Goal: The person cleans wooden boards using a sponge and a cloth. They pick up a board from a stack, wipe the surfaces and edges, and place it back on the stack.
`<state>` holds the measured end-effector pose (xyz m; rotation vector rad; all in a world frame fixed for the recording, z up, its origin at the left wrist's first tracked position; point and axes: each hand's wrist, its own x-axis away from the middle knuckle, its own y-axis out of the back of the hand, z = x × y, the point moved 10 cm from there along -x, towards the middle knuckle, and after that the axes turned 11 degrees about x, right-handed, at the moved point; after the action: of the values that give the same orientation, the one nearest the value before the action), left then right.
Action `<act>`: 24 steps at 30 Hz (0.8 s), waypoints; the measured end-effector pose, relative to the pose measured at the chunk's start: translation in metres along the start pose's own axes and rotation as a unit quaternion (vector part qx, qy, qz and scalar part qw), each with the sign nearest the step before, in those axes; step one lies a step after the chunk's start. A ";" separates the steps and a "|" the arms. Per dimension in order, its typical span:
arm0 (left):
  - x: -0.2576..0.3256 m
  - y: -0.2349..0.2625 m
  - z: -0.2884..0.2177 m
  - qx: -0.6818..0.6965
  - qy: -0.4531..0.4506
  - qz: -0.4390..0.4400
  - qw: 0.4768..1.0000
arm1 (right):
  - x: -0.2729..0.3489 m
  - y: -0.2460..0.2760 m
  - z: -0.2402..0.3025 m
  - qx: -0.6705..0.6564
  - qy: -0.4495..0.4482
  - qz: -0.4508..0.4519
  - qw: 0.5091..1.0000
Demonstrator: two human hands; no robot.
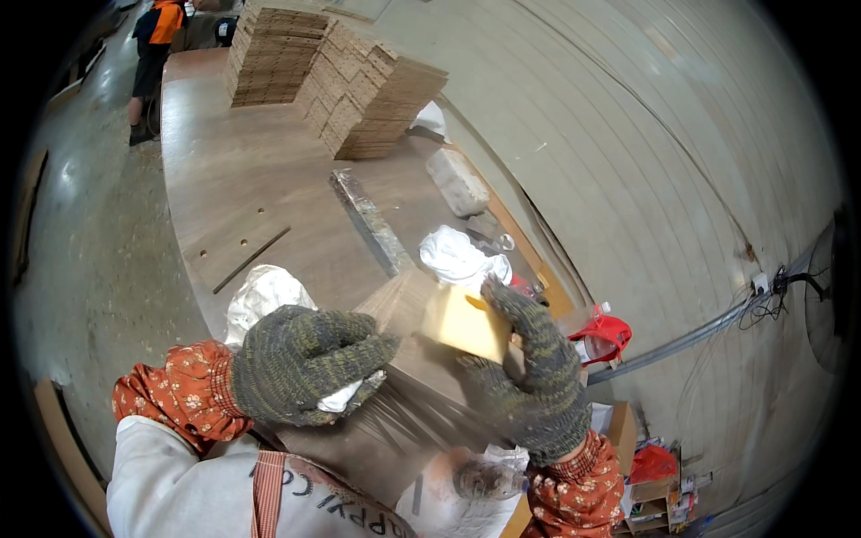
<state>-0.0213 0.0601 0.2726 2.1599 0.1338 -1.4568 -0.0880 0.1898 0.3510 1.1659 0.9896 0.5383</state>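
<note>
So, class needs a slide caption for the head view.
Gloved left hand gripping something white, gloved right hand holding a yellow block.

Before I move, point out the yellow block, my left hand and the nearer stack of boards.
Yellow block [462, 328]: head view, on its side facing me.
Left hand [300, 363]: head view, on the gloved back.
Nearer stack of boards [356, 97]: head view, on its layered side.

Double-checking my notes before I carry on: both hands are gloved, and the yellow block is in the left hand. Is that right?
Not quite: the head view shows the yellow block in the right hand, not the left hand. Both hands are indeed gloved.
</note>
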 end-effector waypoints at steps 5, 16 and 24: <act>-0.001 0.005 0.002 0.042 0.016 -0.008 0.999 | -0.003 -0.003 0.010 0.032 0.013 0.010 0.999; 0.000 0.006 -0.004 0.002 0.001 -0.036 0.999 | -0.001 0.002 0.020 0.081 -0.016 -0.022 0.996; 0.002 0.019 0.006 0.039 0.035 0.027 0.998 | 0.080 0.043 -0.072 -0.178 -0.222 -0.203 0.937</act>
<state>-0.0191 0.0406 0.2762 2.2606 0.0438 -1.3776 -0.1048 0.3038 0.3575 0.6850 0.6747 0.1022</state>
